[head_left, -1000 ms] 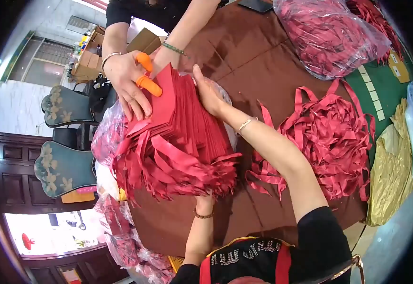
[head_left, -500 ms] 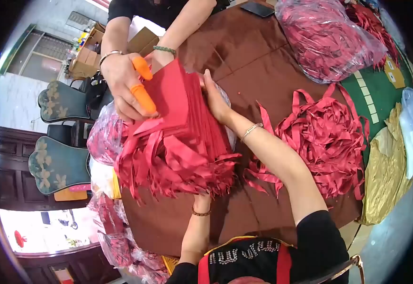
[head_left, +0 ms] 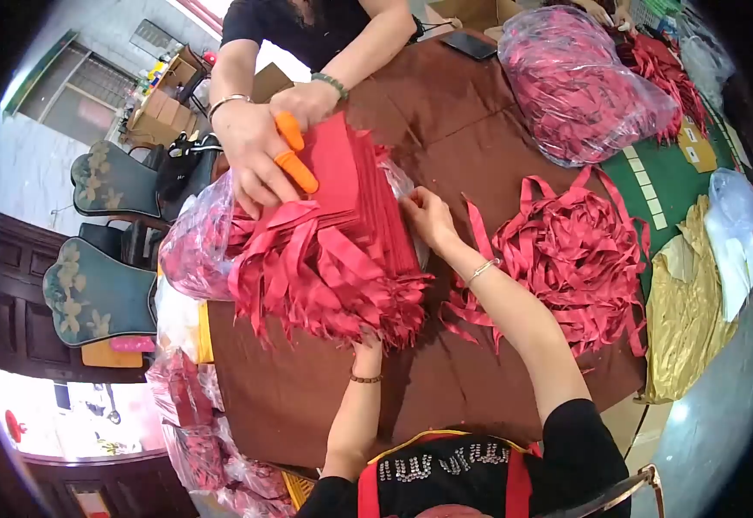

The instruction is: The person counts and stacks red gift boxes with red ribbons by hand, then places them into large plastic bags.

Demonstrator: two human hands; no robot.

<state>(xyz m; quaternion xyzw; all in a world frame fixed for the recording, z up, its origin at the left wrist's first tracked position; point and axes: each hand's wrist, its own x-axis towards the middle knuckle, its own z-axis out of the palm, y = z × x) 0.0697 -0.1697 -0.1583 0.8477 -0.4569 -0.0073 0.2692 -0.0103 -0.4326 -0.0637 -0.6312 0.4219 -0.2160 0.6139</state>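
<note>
A thick stack of red fabric bags (head_left: 342, 177) stands on the brown-covered table, its strap ends (head_left: 333, 289) spilling toward me. My left hand (head_left: 366, 347) reaches under those straps; its fingers are hidden. At the right side of the stack, my right hand (head_left: 430, 217) has its fingers closed on the edge of a clear plastic bag (head_left: 400, 183). Across from me, another person's hand (head_left: 260, 160), with orange finger covers (head_left: 294, 168) on two fingers, presses on the stack's top left. That person's other hand (head_left: 307, 104) is behind the stack.
A heap of loose red straps (head_left: 575, 259) lies on the table (head_left: 480, 380) to the right. Beyond it sits a full plastic bag of red pieces (head_left: 579, 86), near a phone (head_left: 470, 45). Another filled plastic bag (head_left: 195, 246) stands left of the stack. Chairs (head_left: 104, 289) are farther left.
My right hand has gone from lying flat against the stack's side to closing on the plastic beside it, lower and to the right. The other person's hands remain at the stack.
</note>
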